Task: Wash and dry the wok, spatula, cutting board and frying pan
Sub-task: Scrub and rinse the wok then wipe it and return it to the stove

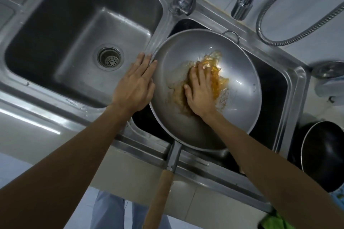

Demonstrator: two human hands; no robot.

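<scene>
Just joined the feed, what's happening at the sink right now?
A person is washing the wok over the right sink basin, wooden handle toward them. The left hand rests flat on the wok's left rim. The right hand presses an orange-yellow mass inside, scrubber or residue, hard to tell. The black frying pan sits at the right.
</scene>
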